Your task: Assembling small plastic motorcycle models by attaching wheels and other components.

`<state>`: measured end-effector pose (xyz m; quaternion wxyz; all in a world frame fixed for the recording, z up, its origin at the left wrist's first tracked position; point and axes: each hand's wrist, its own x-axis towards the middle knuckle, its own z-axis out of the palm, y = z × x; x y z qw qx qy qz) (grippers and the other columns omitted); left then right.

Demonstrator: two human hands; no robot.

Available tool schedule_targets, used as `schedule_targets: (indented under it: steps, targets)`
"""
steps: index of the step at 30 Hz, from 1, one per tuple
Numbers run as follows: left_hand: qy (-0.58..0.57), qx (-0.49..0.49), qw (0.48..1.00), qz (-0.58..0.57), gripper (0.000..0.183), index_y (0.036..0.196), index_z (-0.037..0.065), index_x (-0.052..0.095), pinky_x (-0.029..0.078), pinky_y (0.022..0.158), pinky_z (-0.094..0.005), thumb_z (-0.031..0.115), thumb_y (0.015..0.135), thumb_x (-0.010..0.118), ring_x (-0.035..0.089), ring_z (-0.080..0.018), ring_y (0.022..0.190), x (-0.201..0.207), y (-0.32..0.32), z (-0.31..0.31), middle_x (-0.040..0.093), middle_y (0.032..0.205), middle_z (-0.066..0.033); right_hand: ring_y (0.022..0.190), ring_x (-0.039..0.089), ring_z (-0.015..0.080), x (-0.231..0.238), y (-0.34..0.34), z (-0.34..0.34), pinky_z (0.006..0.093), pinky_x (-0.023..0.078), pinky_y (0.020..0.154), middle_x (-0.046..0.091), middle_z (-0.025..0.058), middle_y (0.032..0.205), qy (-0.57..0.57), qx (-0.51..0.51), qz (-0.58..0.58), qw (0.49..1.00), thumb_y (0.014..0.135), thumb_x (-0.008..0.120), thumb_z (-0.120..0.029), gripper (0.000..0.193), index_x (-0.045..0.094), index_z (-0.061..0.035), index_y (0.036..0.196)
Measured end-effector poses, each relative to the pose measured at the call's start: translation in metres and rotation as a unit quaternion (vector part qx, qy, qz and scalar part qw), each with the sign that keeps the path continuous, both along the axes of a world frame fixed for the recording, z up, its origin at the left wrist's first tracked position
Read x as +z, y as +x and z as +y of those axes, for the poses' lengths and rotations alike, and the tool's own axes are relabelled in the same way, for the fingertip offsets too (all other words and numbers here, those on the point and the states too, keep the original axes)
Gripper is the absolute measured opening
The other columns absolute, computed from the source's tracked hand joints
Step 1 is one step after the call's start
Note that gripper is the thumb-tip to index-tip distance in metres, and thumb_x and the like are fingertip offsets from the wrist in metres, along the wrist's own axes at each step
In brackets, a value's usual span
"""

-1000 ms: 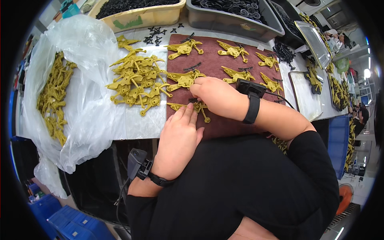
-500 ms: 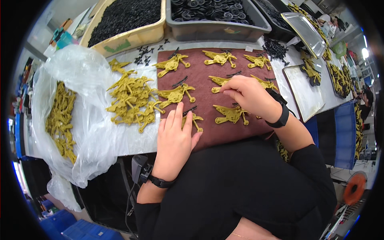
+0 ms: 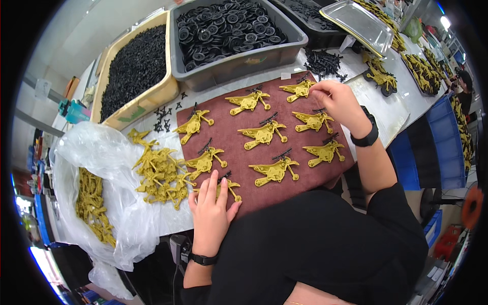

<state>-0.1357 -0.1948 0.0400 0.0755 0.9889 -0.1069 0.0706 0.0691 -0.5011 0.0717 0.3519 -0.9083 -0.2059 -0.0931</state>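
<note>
While the left hand lies palm-down with its fingers spread flat and apart, it presses on a yellow plastic piece at the near edge of the maroon mat, gripping nothing. The right hand is out at about two o'clock from the left one, its fingers curled together at the tips beside the far-right yellow piece; whether they pinch anything small I cannot tell. A black wristband sits on the right wrist, and another black band on the left.

Across the mat, more yellow pieces lie in rows, each apart from its neighbours, several with a small black part across them; one of them lies at roughly two o'clock from the left hand. At nine o'clock from the left hand a loose heap of yellow pieces rests on a clear plastic bag spread over the counter. Further yellow pieces show inside the bag at its left.

At twelve o'clock, beyond the mat, stand a grey bin of black wheels and, to its left, a tan bin of small black parts. A few loose black parts lie between the tan bin and the mat, and a small pile of black parts lies at one o'clock. A metal tray sits farther back on the right.
</note>
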Motion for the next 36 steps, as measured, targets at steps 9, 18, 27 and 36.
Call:
schedule_targets:
  steps: [9,18,27,36]
  targets:
    - [0.015,-0.018,0.999,0.021,0.058,0.125,0.009,0.054,0.027,0.098,-0.0441,0.03,0.074,0.07,0.042,-0.0283,0.124,0.03,0.015,0.007,0.043,0.138,-0.0123,0.086,0.062,0.0323,-0.04,0.058,-0.038,0.0373,0.049,0.077,0.065,0.017,0.091,-0.032,0.001,-0.017,0.999,0.084,0.056,-0.006,0.016,0.065,-0.0006,0.096]
    - [0.059,-0.114,0.992,-0.018,0.038,0.113,0.009,0.062,0.031,0.098,-0.0426,0.019,0.077,0.069,0.046,-0.0269,0.121,0.054,0.109,-0.007,0.05,0.131,-0.0114,0.09,0.059,0.0352,-0.068,0.061,-0.035,0.0401,0.048,0.079,0.062,0.0184,0.095,-0.069,-0.045,-0.009,0.997,0.08,0.065,-0.012,0.024,0.064,-0.0014,0.101]
    - [-0.061,-0.188,0.97,-0.145,0.025,0.101,-0.002,0.063,0.046,0.087,-0.0403,0.01,0.08,0.064,0.058,-0.0334,0.099,0.071,0.239,-0.005,0.062,0.104,-0.0188,0.076,0.058,0.0272,-0.063,0.053,-0.033,0.0353,0.048,0.07,0.058,0.0142,0.092,0.114,-0.079,-0.031,0.99,0.084,0.064,-0.016,0.045,0.048,-0.0036,0.125]
    - [0.11,-0.018,0.969,0.219,0.083,0.137,0.002,0.039,0.041,0.099,-0.0384,0.06,0.08,0.058,0.049,-0.0326,0.121,0.053,0.384,-0.001,0.051,0.13,-0.0212,0.071,0.057,0.0237,-0.059,0.048,-0.029,0.0337,0.047,0.067,0.057,0.011,0.088,0.163,-0.067,-0.027,0.984,0.084,0.061,-0.009,0.038,0.051,-0.0035,0.12]
